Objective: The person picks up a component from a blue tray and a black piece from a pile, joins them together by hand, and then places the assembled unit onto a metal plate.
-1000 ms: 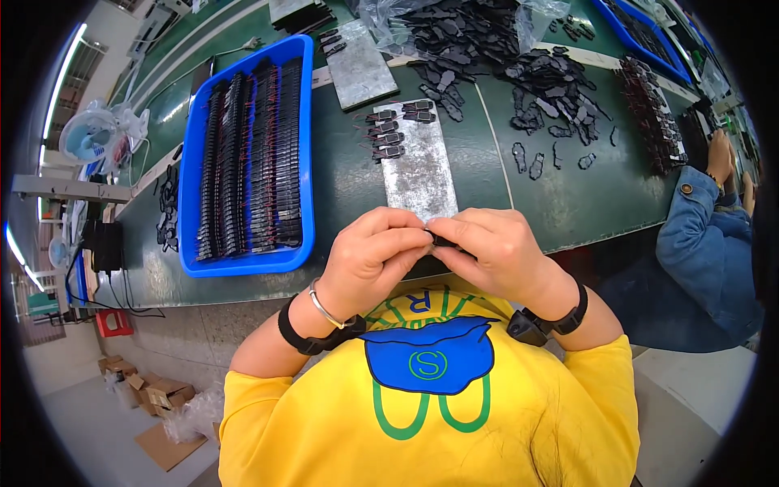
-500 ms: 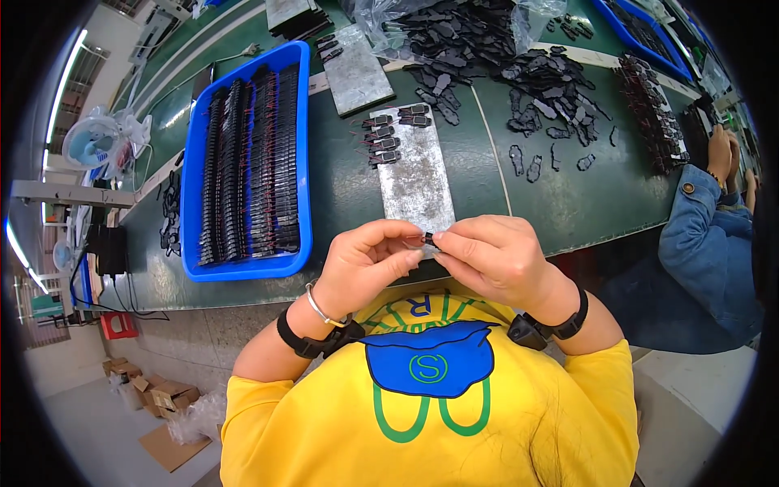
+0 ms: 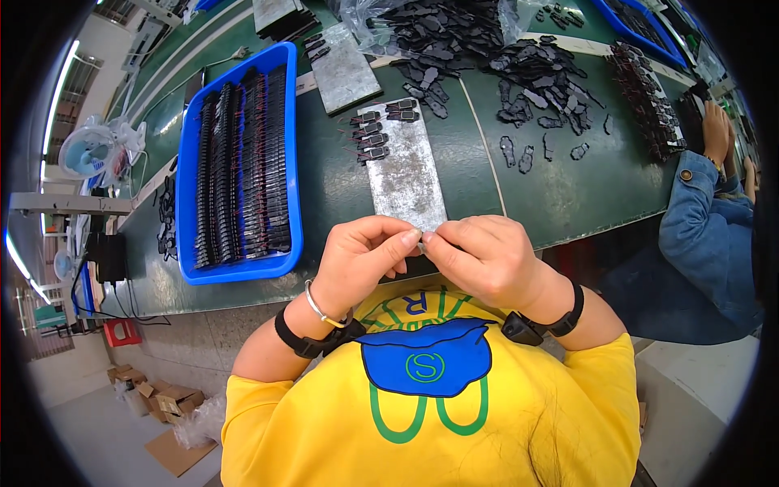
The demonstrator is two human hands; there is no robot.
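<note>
Green and smooth, the table (image 3: 331, 174) has, above its near edge, a small, mostly hidden piece (image 3: 421, 245) clamped between the fingers of the left hand (image 3: 363, 258) and right hand (image 3: 487, 258), probably light, stiff and best held by its rim.

Small piece (image 3: 422, 243) between left hand (image 3: 357, 256) and right hand (image 3: 491, 258): mostly covered by fingertips, too tiny to identify. Near end of metal plate (image 3: 406, 178) hidden behind hands. Plate stack (image 3: 276, 13) cut by top edge. Co-worker's fingers (image 3: 715, 122) unclear.
</note>
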